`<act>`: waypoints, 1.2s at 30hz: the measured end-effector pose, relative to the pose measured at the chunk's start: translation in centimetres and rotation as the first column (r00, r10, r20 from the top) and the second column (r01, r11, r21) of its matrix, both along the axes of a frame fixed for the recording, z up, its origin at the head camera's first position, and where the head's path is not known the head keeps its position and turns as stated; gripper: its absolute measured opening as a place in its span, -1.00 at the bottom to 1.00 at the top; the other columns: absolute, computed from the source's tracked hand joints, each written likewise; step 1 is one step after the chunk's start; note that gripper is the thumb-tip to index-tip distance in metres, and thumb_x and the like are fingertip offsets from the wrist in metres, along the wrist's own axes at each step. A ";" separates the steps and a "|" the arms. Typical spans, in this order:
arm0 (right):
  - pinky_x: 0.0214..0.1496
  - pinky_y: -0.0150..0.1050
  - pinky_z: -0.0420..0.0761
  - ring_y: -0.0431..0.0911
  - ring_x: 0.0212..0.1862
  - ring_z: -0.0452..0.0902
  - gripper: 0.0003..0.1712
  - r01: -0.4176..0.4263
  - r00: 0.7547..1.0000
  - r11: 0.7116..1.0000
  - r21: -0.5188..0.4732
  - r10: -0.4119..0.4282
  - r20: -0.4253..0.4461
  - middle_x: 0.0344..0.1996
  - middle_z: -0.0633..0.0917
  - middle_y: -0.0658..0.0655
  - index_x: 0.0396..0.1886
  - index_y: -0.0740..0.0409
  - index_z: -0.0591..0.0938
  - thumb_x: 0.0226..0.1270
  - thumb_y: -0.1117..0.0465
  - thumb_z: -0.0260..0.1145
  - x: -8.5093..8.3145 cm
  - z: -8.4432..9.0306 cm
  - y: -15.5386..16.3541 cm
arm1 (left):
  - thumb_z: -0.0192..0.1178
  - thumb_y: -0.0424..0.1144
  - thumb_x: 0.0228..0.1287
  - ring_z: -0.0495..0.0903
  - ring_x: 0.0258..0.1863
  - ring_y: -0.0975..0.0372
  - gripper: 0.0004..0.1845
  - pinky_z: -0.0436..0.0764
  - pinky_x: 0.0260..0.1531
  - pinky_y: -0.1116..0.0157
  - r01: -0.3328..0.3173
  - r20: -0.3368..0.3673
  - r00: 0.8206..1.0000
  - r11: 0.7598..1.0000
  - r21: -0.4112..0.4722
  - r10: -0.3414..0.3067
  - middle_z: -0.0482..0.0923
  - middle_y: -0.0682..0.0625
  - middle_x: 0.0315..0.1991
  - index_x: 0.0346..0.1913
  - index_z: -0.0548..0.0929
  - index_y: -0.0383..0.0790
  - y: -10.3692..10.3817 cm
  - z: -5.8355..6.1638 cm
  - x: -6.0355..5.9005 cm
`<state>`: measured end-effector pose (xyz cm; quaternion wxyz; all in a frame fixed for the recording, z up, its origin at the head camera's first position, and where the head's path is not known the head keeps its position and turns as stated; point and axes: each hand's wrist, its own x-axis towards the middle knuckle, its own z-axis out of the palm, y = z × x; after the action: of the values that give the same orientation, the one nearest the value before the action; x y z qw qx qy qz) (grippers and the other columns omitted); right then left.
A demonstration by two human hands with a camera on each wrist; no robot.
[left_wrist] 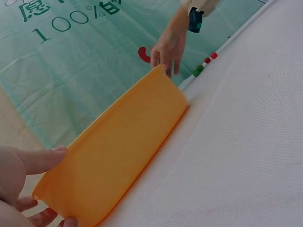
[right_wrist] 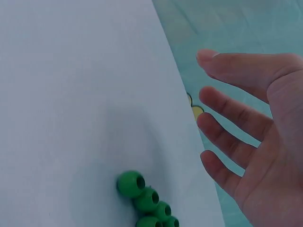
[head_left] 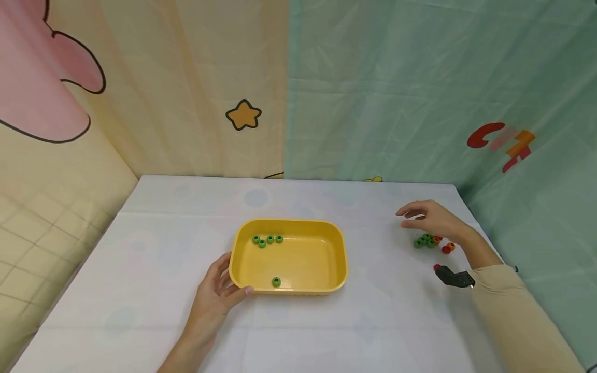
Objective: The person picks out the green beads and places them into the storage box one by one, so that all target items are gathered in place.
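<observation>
1. Five green beads (head_left: 267, 240) already in yellow tray (head_left: 289, 256); left hand (head_left: 215, 292) gripping near-left corner, thumb on rim.
2. Right hand (head_left: 431, 217) hovering, fingers apart and empty, just above loose bead cluster (head_left: 426, 241).
3. Seemingly mid-sorting: next, lowering and pinching one green bead.
4. Tray long axis running left-right; bead holes (right_wrist: 140, 181) facing sideways.

beige sleeve (head_left: 517, 305), black wrist camera (head_left: 454, 278), bare hands.

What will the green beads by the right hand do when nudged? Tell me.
The green beads look round and smooth, so they would probably roll on the flat table. They are small with holes, so likely light. They lie near the table edge and might roll off.
</observation>
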<state>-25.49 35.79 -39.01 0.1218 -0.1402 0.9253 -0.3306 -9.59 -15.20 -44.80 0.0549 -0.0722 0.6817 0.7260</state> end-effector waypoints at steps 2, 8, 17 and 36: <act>0.25 0.20 0.58 0.24 0.28 0.47 -0.56 0.025 1.000 1.000 0.017 -0.025 -0.006 0.23 0.60 0.29 0.22 0.27 0.66 0.49 0.10 0.39 0.1 -0.5 1.2 | 0.50 -0.47 0.17 0.38 0.37 0.01 -0.01 0.59 0.18 0.36 0.000 0.000 1.000 1.000 0.002 0.000 0.15 -0.07 0.53 0.59 0.18 -0.12 0.0 0.0 0.0; 0.13 0.10 0.62 0.30 0.32 0.37 -0.51 0.088 0.996 0.995 0.040 -0.088 0.017 0.32 0.50 0.40 0.26 0.25 0.64 0.52 0.04 0.35 0.7 -1.9 4.4 | 0.50 -0.48 0.18 0.36 0.39 0.01 -0.02 0.59 0.18 0.38 0.005 -0.011 1.000 1.000 0.014 -0.005 0.16 -0.06 0.52 0.58 0.18 -0.13 0.0 -0.1 0.1; 0.25 0.18 0.47 0.39 0.42 0.20 -0.49 0.066 0.989 0.998 -0.017 -0.064 0.130 0.45 0.32 0.45 0.24 0.27 0.64 0.41 0.10 0.45 1.6 -3.1 5.9 | 0.50 -0.49 0.16 0.34 0.40 0.01 -0.02 0.58 0.18 0.39 0.001 -0.024 1.000 1.000 0.016 -0.001 0.16 -0.06 0.52 0.57 0.19 -0.13 0.0 -0.2 0.2; 0.35 0.44 0.24 0.47 0.47 0.01 -0.60 0.082 0.994 0.996 0.023 -0.084 0.073 0.44 0.30 0.44 -0.02 0.28 0.76 0.32 0.07 0.53 1.2 -4.5 5.4 | 0.46 -0.52 0.20 0.39 0.38 -0.05 -0.04 0.60 0.18 0.34 0.026 -0.050 0.998 0.999 0.043 -0.023 0.16 -0.10 0.53 0.59 0.17 -0.17 0.1 -0.1 0.1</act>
<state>-24.33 41.21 -43.48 0.1436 -0.0880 0.9284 -0.3314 -9.48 -15.14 -44.94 0.0484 -0.0444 0.6675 0.7417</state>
